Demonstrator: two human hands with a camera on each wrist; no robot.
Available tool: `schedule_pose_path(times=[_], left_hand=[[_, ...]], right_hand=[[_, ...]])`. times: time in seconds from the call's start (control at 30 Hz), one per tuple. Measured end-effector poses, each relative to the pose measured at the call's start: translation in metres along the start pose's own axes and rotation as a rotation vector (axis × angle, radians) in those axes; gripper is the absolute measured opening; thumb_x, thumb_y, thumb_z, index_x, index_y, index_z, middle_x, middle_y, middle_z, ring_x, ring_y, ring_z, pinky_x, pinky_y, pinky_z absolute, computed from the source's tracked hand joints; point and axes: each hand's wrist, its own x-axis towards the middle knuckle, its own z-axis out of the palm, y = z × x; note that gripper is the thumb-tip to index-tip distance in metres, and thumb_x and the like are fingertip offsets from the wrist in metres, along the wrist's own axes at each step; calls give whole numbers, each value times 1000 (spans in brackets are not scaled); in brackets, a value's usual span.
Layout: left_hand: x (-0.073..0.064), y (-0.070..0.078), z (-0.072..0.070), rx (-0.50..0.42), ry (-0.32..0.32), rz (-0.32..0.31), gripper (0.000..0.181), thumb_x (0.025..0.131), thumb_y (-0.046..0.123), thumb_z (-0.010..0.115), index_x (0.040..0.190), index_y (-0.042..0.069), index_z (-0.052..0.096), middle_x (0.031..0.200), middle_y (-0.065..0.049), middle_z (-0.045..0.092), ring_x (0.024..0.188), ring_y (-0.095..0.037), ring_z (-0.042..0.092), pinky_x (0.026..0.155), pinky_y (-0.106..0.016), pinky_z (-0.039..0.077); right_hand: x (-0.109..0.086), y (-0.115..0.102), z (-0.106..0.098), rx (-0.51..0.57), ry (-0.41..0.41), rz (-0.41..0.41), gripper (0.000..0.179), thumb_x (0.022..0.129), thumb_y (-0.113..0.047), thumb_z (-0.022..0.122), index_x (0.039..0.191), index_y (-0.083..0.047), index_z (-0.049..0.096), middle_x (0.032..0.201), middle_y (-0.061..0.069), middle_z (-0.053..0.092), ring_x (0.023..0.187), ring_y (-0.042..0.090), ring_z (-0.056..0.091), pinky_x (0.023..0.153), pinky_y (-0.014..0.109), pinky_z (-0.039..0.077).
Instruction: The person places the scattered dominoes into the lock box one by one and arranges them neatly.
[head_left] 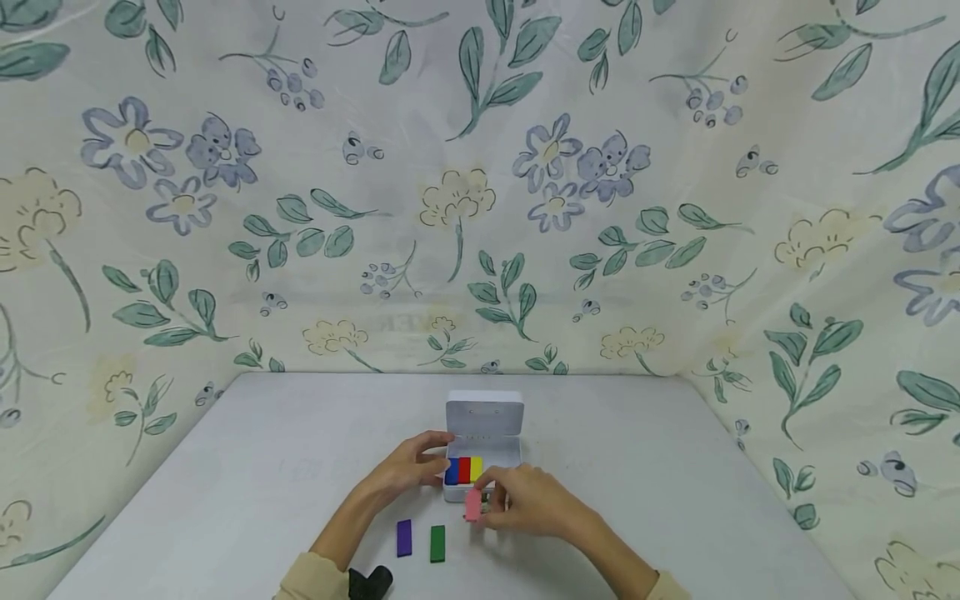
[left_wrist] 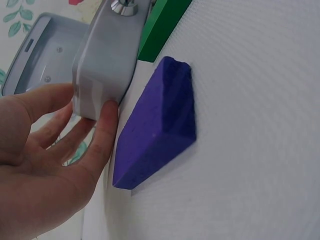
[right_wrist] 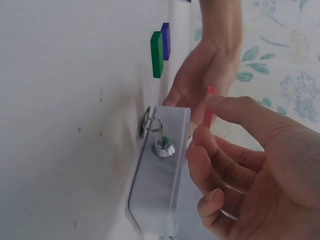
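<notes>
A small white lockable cash box (head_left: 484,419) stands with its lid raised. Side by side in its left part lie a blue block (head_left: 452,472), a red block (head_left: 464,471) and a yellow block (head_left: 476,469). My left hand (head_left: 405,467) holds the box at its left end, thumb at the rim and fingers against the side wall. Between thumb and fingertips, my right hand (head_left: 536,500) pinches a pink block (head_left: 472,505) at the box's front edge. The lock (right_wrist: 163,146) in the front wall has a key with a ring in it.
On the white table (head_left: 315,433), in front of the box, lie a purple block (head_left: 404,538) and a green block (head_left: 437,543), apart from each other. A black device (head_left: 371,581) sits by the left wrist. Behind the table hangs a floral cloth (head_left: 420,275).
</notes>
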Motion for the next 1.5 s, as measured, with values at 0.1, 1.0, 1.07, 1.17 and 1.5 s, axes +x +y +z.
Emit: schedule_pose_path(times=[0.1,1.0,1.07,1.17,1.5], left_hand=[[0,0,0,-6,-1,2,49,95,14,61,141,7,47,151,-21,40,132,-43,48,91,-42,58],[1,-2,0,-4,-4,4,49,96,15,60,142,6,46,151,-22,40,128,-40,53,92,-41,58],[1,-2,0,-8,0,4,49,96,14,60,142,6,46,150,-22,41,127,-39,54,91,-41,58],[0,-1,1,-11,4,4,50,96,14,60,142,5,46,150,-22,41,127,-39,54,91,-41,58],[0,-1,1,-16,1,5,49,96,14,60,142,5,46,150,-22,41,128,-41,53,91,-43,58]], right_hand=[[0,3,-4,-6,23,-7,38,84,-34,76,116,-16,66,67,-14,59,58,0,51,57,14,47],[-3,25,-31,-47,121,-51,37,84,-29,77,114,-12,66,71,-8,58,60,2,49,56,16,44],[-3,27,-32,-42,125,-51,37,84,-28,77,114,-11,66,71,-8,58,60,2,49,55,16,44],[-1,32,-33,-37,128,-43,38,84,-29,77,115,-11,66,71,-8,58,59,2,48,54,16,43],[4,41,-35,-55,142,-39,39,84,-29,76,117,-10,66,73,-7,59,60,5,50,55,17,44]])
